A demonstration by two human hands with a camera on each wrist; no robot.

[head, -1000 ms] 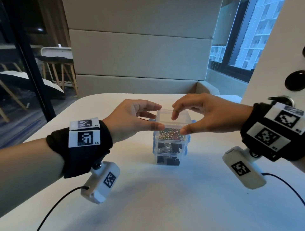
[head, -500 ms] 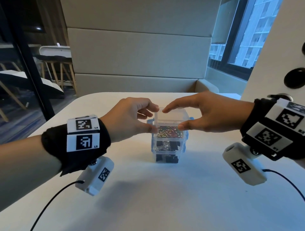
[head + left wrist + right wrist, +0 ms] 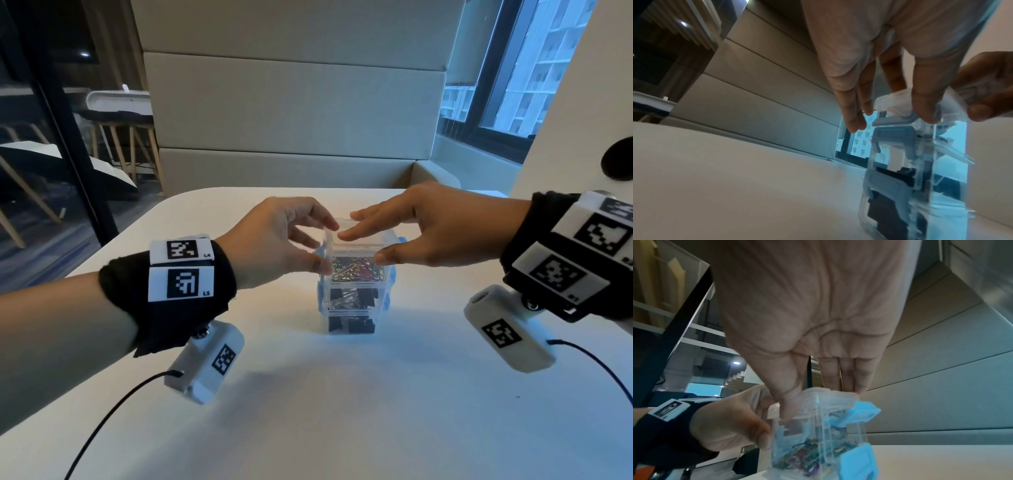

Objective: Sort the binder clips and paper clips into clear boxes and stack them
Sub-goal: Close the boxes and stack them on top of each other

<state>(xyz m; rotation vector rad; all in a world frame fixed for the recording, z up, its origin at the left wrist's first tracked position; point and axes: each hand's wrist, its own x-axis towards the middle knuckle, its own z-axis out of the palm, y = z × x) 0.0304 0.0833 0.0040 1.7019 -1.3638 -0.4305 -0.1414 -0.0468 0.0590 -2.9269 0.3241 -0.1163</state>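
A stack of clear boxes with blue latches [image 3: 356, 294] stands mid-table. Its lower boxes hold black binder clips [image 3: 351, 323]; above them lie coloured paper clips [image 3: 356, 272], also in the right wrist view [image 3: 809, 456]. The top clear box [image 3: 363, 241] looks empty. My left hand [image 3: 325, 245] pinches its left side, thumb at the front corner, index on the lid. My right hand [image 3: 363, 246] pinches it from the right, thumb on the front wall, fingers stretched over the lid. The right wrist view shows the thumb [image 3: 789, 410] on that box [image 3: 838, 399]. In the left wrist view a fingertip [image 3: 925, 113] touches the lid.
The white table [image 3: 342, 411] carries only the stack. Black cables [image 3: 113, 411] trail from the wrist cameras over its front. A padded bench back [image 3: 294, 113] rises behind the table, a window [image 3: 513, 85] at the right, chairs [image 3: 113, 137] behind glass at the left.
My right fingers have stretched out flatter over the top box's lid, and my left index finger has come onto its left rim. The stack stays in place.
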